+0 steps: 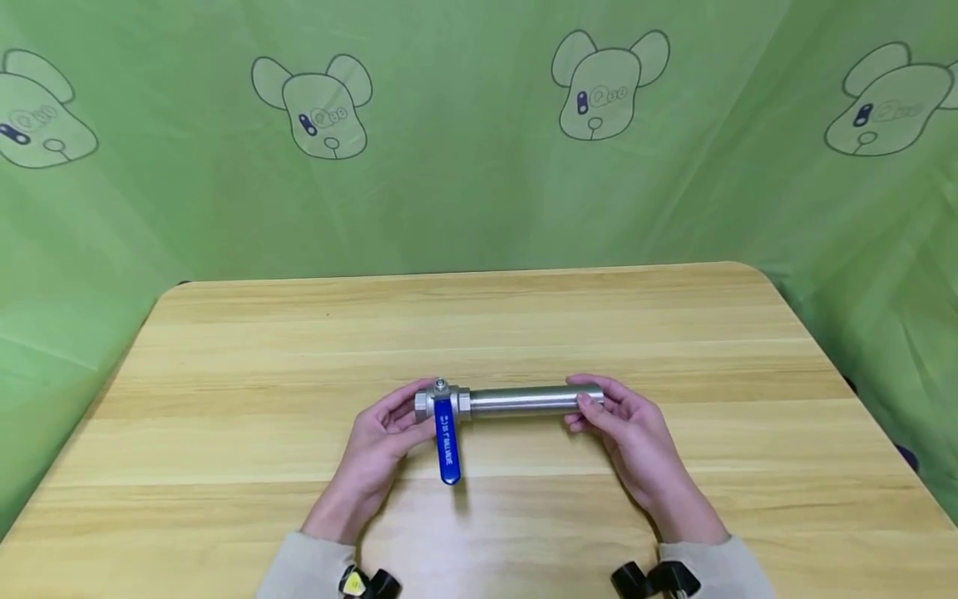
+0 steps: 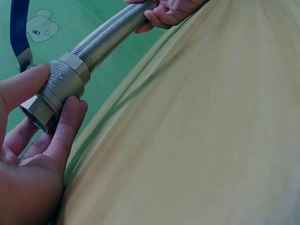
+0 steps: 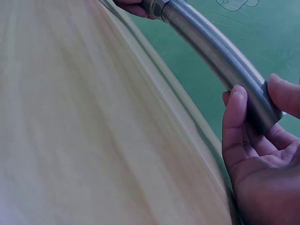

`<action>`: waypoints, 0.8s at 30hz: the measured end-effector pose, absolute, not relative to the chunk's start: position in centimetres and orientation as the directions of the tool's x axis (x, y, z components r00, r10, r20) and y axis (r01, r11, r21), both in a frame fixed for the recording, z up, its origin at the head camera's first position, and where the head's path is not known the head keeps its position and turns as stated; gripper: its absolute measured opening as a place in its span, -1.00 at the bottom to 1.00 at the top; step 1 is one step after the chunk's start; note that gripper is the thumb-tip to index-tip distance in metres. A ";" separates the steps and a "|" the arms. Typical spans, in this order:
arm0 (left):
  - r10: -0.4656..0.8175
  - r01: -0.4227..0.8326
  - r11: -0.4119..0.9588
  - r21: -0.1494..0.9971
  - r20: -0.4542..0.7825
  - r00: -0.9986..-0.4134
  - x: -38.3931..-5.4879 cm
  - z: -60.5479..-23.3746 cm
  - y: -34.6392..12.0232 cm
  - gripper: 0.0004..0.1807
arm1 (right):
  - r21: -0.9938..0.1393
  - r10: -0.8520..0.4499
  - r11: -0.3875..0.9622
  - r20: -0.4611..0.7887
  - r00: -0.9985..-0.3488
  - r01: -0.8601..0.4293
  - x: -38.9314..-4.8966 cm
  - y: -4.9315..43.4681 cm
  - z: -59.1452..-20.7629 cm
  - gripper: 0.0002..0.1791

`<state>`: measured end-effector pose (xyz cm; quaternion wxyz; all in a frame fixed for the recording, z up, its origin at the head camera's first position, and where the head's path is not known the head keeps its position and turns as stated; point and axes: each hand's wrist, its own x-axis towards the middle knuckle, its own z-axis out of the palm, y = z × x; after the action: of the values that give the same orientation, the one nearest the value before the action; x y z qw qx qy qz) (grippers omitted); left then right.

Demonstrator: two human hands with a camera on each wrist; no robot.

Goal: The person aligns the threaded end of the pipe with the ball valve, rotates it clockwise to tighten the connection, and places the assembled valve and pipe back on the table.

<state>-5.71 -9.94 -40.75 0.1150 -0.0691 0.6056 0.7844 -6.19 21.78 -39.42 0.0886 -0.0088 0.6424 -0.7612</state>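
A steel ball valve [image 2: 61,84] with a blue lever handle [image 1: 447,445] is joined to a straight metal pipe [image 1: 524,400]. My left hand [image 1: 377,441] grips the valve body, thumb on the near side and fingers around the far side and underneath. The lever points toward me, at a right angle to the pipe. At the pipe's plain right end, my right hand [image 1: 636,433] pinches it between thumb and fingers. Some threads [image 2: 83,57] show where the pipe enters the valve. Held level above the table, the assembly casts a faint shadow below the lever.
The light wooden table [image 1: 479,324] stretches out around both hands. Behind it and at the sides hangs a green curtain [image 1: 464,208] printed with bear-head outlines. Black devices [image 1: 654,580] are strapped at both wrists, over pale sleeves [image 1: 310,567].
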 end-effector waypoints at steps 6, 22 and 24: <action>0.113 -0.269 -0.279 0.922 -0.247 -0.963 -5.6 -40.8 -10.0 -0.30 | -0.981 -0.135 -0.114 -0.143 -0.980 0.159 -6.0 21.7 -39.4 -0.56; 0.135 -0.303 -0.305 0.903 -0.274 -0.952 -5.7 -40.8 -10.3 -0.29 | -0.983 -0.107 -0.146 -0.098 -0.989 0.113 -6.0 21.5 -39.5 -0.36; 0.136 -0.304 -0.303 0.903 -0.275 -0.952 -5.7 -40.8 -10.3 -0.30 | -0.985 -0.088 -0.135 -0.093 -0.992 0.104 -6.1 21.4 -39.5 -0.43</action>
<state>-5.75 -10.31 -40.78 0.1368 -0.0732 0.5743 0.8038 -6.09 21.40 -39.51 0.0638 0.0061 0.6544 -0.7534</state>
